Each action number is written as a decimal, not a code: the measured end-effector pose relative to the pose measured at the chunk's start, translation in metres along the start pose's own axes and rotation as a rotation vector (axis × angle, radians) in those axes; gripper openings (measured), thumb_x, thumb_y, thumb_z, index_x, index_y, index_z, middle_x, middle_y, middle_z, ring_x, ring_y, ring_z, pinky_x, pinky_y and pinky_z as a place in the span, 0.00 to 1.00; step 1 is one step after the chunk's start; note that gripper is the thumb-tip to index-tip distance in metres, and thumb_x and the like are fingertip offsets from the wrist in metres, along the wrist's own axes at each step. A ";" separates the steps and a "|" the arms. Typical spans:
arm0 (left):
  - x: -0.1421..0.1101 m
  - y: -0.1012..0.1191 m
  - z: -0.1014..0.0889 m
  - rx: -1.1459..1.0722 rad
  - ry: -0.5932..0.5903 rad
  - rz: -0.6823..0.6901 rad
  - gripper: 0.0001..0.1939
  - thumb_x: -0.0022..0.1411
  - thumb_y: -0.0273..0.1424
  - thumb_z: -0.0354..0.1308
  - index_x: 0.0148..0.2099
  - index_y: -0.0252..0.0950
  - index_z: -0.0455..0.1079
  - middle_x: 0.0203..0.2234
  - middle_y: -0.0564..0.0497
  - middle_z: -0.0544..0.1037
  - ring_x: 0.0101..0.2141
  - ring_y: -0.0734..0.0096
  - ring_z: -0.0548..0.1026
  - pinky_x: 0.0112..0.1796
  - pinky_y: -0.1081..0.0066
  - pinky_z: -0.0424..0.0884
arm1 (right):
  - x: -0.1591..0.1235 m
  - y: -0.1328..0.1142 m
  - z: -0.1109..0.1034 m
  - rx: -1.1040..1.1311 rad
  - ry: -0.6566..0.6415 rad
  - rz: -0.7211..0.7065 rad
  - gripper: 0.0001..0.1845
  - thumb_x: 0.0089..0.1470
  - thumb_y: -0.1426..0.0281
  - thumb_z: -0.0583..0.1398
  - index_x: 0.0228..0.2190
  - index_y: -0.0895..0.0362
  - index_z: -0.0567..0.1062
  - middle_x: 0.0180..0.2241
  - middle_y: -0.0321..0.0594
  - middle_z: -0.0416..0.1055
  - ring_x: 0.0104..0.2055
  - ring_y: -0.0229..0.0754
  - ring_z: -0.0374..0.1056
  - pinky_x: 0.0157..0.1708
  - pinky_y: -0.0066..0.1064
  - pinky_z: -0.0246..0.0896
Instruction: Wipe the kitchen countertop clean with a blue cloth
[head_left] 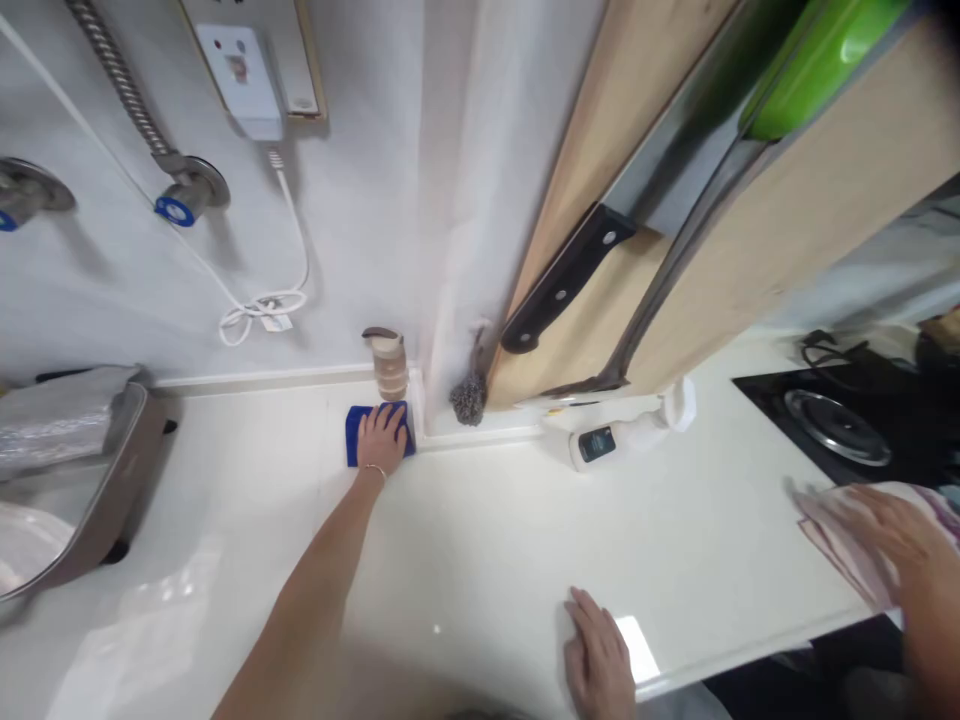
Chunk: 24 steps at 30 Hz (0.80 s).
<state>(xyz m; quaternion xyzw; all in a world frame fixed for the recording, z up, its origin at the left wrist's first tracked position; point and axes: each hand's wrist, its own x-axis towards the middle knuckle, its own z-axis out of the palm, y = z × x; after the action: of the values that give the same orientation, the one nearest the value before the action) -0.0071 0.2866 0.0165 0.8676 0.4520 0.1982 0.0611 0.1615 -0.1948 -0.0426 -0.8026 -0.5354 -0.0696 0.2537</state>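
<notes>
By the wall corner, our left hand (382, 440) spread its fingers wide over the blue cloth (355, 438), hiding much of it. Our right hand (600, 660), cut off below, rested at the tabletop (465, 570), fingers loosely extended; what its palm covered, we could not tell. The cropped pan (120, 500) held something pale (30, 540), hard to make out, near a shiny packet (64, 425). We could not read the white bottle (637, 432) label (597, 443).

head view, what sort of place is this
Most likely a kitchen: a large black-handled knife in front of a wooden board, and what looks like a black cooktop at the white counter's far right.
</notes>
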 end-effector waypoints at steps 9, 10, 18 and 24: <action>-0.029 0.008 -0.013 0.005 -0.039 -0.004 0.27 0.69 0.38 0.45 0.68 0.40 0.62 0.65 0.46 0.65 0.66 0.51 0.56 0.66 0.48 0.49 | 0.010 -0.007 -0.004 -0.002 0.039 -0.009 0.24 0.61 0.73 0.51 0.58 0.53 0.64 0.59 0.47 0.67 0.63 0.50 0.62 0.63 0.55 0.56; -0.041 0.010 -0.018 0.013 -0.049 0.002 0.27 0.69 0.38 0.45 0.68 0.40 0.61 0.65 0.46 0.65 0.66 0.51 0.56 0.66 0.48 0.49 | 0.011 -0.008 -0.004 -0.007 0.051 -0.012 0.24 0.60 0.74 0.51 0.58 0.53 0.64 0.59 0.47 0.67 0.62 0.49 0.62 0.63 0.55 0.56; -0.159 0.042 -0.047 0.051 -0.080 -0.053 0.28 0.70 0.39 0.43 0.69 0.39 0.59 0.66 0.46 0.62 0.68 0.51 0.53 0.67 0.47 0.48 | 0.012 -0.014 -0.013 0.003 0.085 -0.008 0.25 0.59 0.75 0.52 0.58 0.55 0.64 0.59 0.47 0.67 0.64 0.47 0.60 0.65 0.50 0.51; -0.247 0.099 -0.059 0.067 -0.151 -0.049 0.29 0.71 0.39 0.43 0.70 0.39 0.56 0.68 0.47 0.60 0.69 0.52 0.50 0.67 0.47 0.47 | 0.010 -0.013 -0.016 0.032 0.049 -0.003 0.26 0.58 0.75 0.50 0.59 0.57 0.62 0.60 0.50 0.65 0.65 0.48 0.57 0.66 0.52 0.47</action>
<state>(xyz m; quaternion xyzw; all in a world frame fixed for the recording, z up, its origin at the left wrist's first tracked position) -0.0819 0.0247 0.0271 0.8703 0.4734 0.1155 0.0708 0.1563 -0.1904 -0.0209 -0.7955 -0.5314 -0.0810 0.2796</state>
